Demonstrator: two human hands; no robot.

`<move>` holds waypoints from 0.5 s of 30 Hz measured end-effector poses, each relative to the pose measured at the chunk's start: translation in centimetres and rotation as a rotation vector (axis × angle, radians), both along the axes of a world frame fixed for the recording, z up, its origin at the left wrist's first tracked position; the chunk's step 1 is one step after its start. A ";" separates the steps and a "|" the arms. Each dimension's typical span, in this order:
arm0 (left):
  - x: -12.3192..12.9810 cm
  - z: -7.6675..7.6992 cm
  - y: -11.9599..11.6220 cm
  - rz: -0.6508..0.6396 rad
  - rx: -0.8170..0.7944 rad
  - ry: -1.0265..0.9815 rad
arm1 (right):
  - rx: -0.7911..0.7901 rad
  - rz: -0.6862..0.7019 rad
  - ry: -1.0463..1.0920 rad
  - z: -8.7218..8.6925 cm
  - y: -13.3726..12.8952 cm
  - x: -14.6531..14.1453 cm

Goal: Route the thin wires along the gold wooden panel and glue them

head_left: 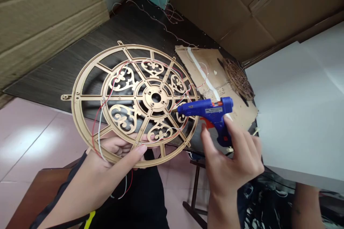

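My left hand (120, 154) grips the lower rim of a gold openwork ring frame (77, 114), thumb on top and fingers underneath. The frame has spokes, scroll ornaments and a hub with a round hole, and it is held tilted above the dark table. Red and white wires (100, 128) run round its inner ring and hang below it. In my right hand (231, 157) is a blue hot glue gun (205, 109) with an orange trigger. Its nozzle points left, over the frame just right of the hub; whether the tip touches cannot be made out.
A cardboard piece (206, 68) with a white strip lies on the dark table (107, 39). Beside it sits a brown round lattice (238, 78). Thin loose wire (161, 23) trails at the back. Cardboard walls (53, 14) enclose the table; a white panel (301, 107) stands right, another person's arm (306, 205) below.
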State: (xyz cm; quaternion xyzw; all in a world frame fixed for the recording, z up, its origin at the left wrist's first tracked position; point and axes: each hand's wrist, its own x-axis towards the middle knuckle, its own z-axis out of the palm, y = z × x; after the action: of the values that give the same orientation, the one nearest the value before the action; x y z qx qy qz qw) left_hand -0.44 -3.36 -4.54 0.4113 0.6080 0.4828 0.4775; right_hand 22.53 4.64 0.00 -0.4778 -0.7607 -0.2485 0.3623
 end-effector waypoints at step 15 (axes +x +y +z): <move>-0.7 -1.7 0.2 0.060 -0.001 0.085 | -0.068 0.061 0.066 0.8 0.2 0.6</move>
State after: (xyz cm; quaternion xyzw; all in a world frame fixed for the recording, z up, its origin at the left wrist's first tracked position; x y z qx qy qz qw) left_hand -1.12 -3.20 -6.26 0.4128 0.6401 0.4789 0.4365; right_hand 23.15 4.86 0.84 -0.4744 -0.7707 -0.1954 0.3780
